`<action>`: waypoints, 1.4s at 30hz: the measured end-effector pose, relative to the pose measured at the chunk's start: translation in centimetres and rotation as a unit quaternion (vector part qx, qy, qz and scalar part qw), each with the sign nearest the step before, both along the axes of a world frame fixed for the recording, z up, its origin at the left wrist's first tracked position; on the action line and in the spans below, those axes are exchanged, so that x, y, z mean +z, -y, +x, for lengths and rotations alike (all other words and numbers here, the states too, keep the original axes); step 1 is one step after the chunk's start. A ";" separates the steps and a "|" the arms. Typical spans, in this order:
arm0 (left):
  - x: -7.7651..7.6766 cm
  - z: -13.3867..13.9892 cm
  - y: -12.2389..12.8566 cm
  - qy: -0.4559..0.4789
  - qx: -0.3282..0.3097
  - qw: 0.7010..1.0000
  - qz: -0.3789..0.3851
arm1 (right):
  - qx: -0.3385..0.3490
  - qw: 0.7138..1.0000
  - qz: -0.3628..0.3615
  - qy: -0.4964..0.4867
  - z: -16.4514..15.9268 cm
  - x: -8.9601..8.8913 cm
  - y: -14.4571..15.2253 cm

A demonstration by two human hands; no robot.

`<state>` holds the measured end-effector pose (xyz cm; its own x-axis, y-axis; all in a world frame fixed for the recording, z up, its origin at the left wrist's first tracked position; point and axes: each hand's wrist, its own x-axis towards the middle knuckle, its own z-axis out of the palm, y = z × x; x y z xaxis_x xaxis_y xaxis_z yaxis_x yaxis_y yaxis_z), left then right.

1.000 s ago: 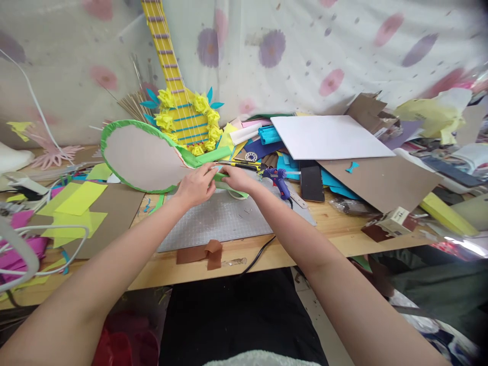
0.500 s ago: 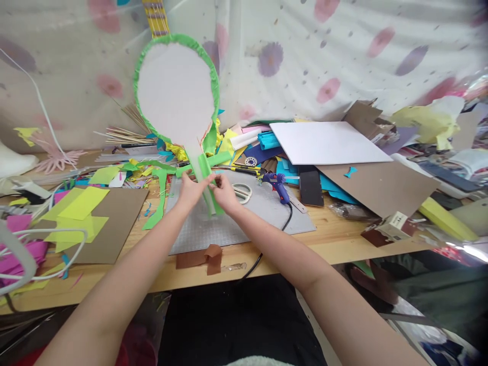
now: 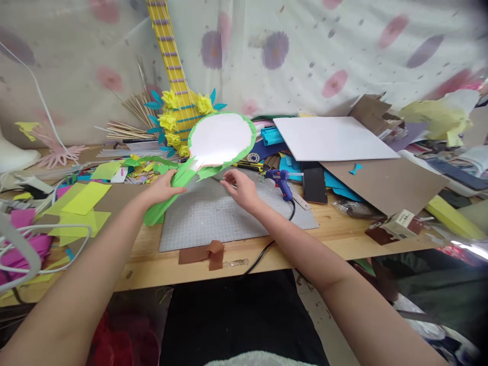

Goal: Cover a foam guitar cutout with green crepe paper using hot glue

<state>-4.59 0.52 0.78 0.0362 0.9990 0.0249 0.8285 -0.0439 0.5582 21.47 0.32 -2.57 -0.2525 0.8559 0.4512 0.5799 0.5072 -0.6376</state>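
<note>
My left hand (image 3: 164, 189) is closed around the handle of a racket-shaped white board (image 3: 221, 137). Green crepe paper (image 3: 158, 212) wraps or hangs along that handle and edges the round head. The board is tilted, its head pointing away to the right over the cutting mat (image 3: 206, 223). My right hand (image 3: 242, 189) is over the mat with its fingers curled around the scissors (image 3: 220, 179); a thin part sticks out to the left and the handles are mostly hidden by the fingers.
A blue glue gun (image 3: 281, 184) and a phone (image 3: 314, 183) lie right of my right hand. Behind the board stands a yellow paper guitar (image 3: 171, 61) with paper flowers. Brown paper (image 3: 202, 254) lies at the front edge, and a white board (image 3: 331, 137) rests on paper scraps.
The racket-shaped board has swung down from upright to tilted right, uncovering the guitar. My left hand moved left with its handle. My right hand left the handle and moved to the scissors.
</note>
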 end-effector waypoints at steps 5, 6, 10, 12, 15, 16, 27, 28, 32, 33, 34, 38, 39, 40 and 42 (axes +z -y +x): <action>-1.4 -1.8 -0.2 -0.010 -0.045 0.996 -0.076 | -0.010 0.979 0.124 0.162 1.0 -1.3 -0.4; -1.5 -1.7 -0.1 -0.017 -0.050 0.995 -0.086 | -0.010 0.974 0.137 0.180 0.9 -1.6 -0.3; -1.3 -1.4 0.4 -0.084 -0.042 0.987 -0.131 | -0.026 0.959 0.170 0.225 0.0 -2.3 -0.4; -1.1 -0.9 0.7 -0.146 -0.033 0.979 -0.140 | -0.013 0.953 0.176 0.245 -0.3 -2.3 -0.8; -1.1 0.7 1.0 -0.228 -0.042 0.968 -0.092 | 0.035 0.943 0.175 0.281 -0.7 -2.0 -1.7; -1.2 1.4 1.0 -0.238 -0.048 0.969 -0.050 | 0.049 0.939 0.174 0.291 -0.8 -2.0 -2.0; -5.7 6.3 0.7 -0.158 -0.086 0.965 0.190 | 0.087 0.946 0.190 0.248 -0.9 -3.5 -2.9; -5.8 6.4 0.7 -0.156 -0.076 0.966 0.193 | 0.087 0.946 0.191 0.245 -0.9 -3.7 -2.9; -6.0 6.9 0.7 -0.145 -0.052 0.968 0.198 | 0.057 0.949 0.186 0.247 -1.2 -3.8 -2.9; -6.1 7.0 0.7 -0.144 -0.049 0.968 0.198 | 0.045 0.950 0.182 0.250 -1.3 -3.7 -2.9; -6.1 7.0 0.7 -0.144 -0.048 0.968 0.200 | 0.035 0.950 0.178 0.254 -1.5 -3.7 -2.8; -6.3 6.8 0.7 -0.128 -0.050 0.969 0.205 | 0.039 0.951 0.169 0.257 -1.7 -3.5 -2.9; -6.3 6.7 0.7 -0.122 -0.052 0.970 0.206 | 0.047 0.951 0.170 0.255 -1.6 -3.5 -2.9; -6.3 6.6 0.7 -0.115 -0.053 0.970 0.207 | 0.054 0.951 0.172 0.252 -1.5 -3.5 -3.0; -6.3 6.4 0.8 -0.103 -0.053 0.970 0.213 | 0.065 0.951 0.176 0.244 -1.2 -3.7 -3.0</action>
<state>1.84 -0.26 -5.53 0.1853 0.8904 0.4158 0.8990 -0.3245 0.2941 20.25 3.36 -6.24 -0.5983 0.6210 0.5064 0.6817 0.7266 -0.0856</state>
